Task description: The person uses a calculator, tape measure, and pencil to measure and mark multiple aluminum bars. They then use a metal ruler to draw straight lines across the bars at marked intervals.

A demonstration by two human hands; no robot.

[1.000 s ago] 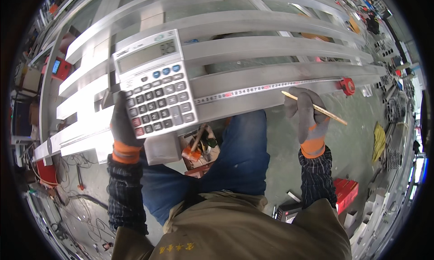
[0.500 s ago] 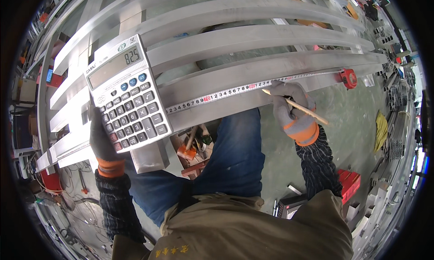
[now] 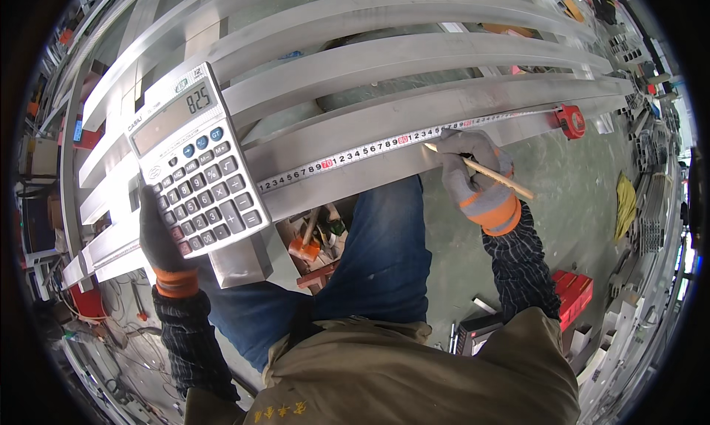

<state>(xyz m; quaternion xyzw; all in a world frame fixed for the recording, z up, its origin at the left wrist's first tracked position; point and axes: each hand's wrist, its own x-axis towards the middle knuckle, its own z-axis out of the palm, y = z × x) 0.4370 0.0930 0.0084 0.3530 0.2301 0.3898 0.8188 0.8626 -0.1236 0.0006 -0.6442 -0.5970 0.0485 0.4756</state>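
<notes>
My left hand (image 3: 162,236), in a grey glove with an orange cuff, grips the lower left edge of a silver desk calculator (image 3: 194,166). The calculator is tilted, its screen lit with digits, and covers part of the metal bars behind it. A white tape measure blade (image 3: 355,155) runs along the nearest metal bar (image 3: 318,196) to its red case (image 3: 569,122) at the right. My right hand (image 3: 481,172), gloved the same way, is closed around a pencil (image 3: 499,178). Its tip meets the bar just below the tape, and the fingers rest at the blade's edge.
More long metal bars (image 3: 355,62) lie parallel beyond the nearest one, forming a frame. Beneath it, by my knees, a box of tools (image 3: 318,236) stands on the floor. A red box (image 3: 572,298) and a yellow cloth (image 3: 626,209) are on the right, near stacked metal profiles.
My left hand and the calculator have shifted slightly left and down, uncovering a bit more of the tape. My right hand and the pencil have moved a little to the left.
</notes>
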